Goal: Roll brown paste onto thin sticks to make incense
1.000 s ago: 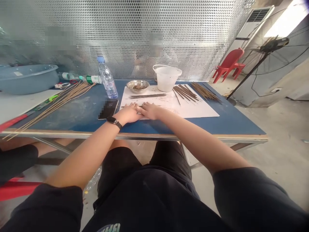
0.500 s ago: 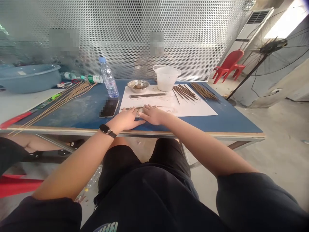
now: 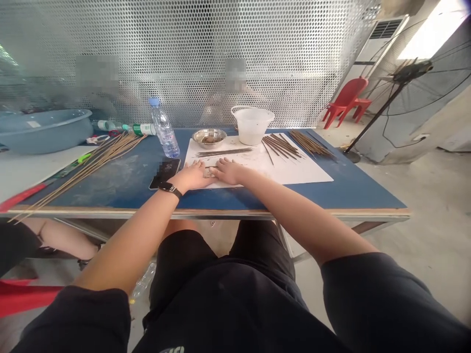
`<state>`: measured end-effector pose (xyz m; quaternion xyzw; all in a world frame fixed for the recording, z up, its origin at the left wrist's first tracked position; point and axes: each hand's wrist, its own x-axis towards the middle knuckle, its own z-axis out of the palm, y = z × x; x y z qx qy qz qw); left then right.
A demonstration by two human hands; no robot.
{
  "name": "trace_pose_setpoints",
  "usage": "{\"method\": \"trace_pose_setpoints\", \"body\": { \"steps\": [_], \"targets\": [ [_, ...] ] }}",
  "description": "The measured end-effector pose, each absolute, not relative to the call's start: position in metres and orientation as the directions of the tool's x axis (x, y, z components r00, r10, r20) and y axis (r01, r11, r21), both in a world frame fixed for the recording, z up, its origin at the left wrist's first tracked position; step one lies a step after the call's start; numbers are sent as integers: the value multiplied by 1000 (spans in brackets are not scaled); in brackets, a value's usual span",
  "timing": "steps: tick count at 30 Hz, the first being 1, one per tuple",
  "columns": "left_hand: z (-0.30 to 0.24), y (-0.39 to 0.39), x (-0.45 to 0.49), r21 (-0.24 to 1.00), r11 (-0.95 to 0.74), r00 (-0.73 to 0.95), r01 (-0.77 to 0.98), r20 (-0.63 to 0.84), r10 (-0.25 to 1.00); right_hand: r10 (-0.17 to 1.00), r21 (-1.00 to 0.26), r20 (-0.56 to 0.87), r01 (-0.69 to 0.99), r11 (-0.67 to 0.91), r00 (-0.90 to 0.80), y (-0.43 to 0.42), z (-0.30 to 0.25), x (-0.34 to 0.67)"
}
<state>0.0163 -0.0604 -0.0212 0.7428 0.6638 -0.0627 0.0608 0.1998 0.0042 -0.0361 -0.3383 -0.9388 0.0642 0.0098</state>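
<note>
Both hands lie flat on a white board (image 3: 294, 172) with their fingers stretched out. My left hand (image 3: 194, 176), with a dark watch on its wrist, presses down beside my right hand (image 3: 228, 171). Under the fingers runs a thin brown stick (image 3: 210, 167), mostly hidden by the hands. Just beyond it, several thin dark sticks (image 3: 224, 152) lie together across the board. Further right, more brown coated sticks (image 3: 281, 146) are spread out side by side. A metal bowl (image 3: 209, 137) with a brown lump in it stands behind the hands, next to a white plastic bucket (image 3: 253, 125).
A phone (image 3: 165, 174) and a water bottle (image 3: 164, 130) are left of the board. Long pale sticks (image 3: 88, 164) cross the table's left side, near a blue basin (image 3: 44, 130). A brown bundle of sticks (image 3: 311, 143) lies right. Perforated metal (image 3: 176, 59) stands behind.
Both hands have slid forward over the board, away from the table's front edge, with the stick beneath them. The view has shifted slightly.
</note>
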Motion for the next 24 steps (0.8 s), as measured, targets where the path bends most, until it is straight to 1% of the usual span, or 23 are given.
{"method": "trace_pose_setpoints", "body": {
  "steps": [2, 7, 10, 14, 20, 24],
  "targets": [
    [-20, -78, 19, -5, -124, 121, 992, -161, 979, 661, -164, -55, 660, 733, -748, -13, -33, 208],
    [-20, -112, 23, -10, -125, 123, 992, -121, 985, 644, -210, -67, 642, 737, -762, -48, -27, 225],
    [-22, -107, 21, -9, -110, 109, 994, -120, 987, 660, -205, -58, 656, 727, -749, -46, -28, 223],
    [-22, -79, 13, -15, -82, 80, 996, -133, 988, 704, -186, -72, 703, 687, -706, -20, -29, 209],
    [-17, -65, 9, 27, -72, 75, 997, -157, 985, 701, -142, -96, 707, 693, -707, 8, -30, 199],
    [-18, -87, 14, -36, -73, 69, 997, -113, 991, 690, -149, -87, 694, 704, -718, -12, -30, 211]
  ]
}}
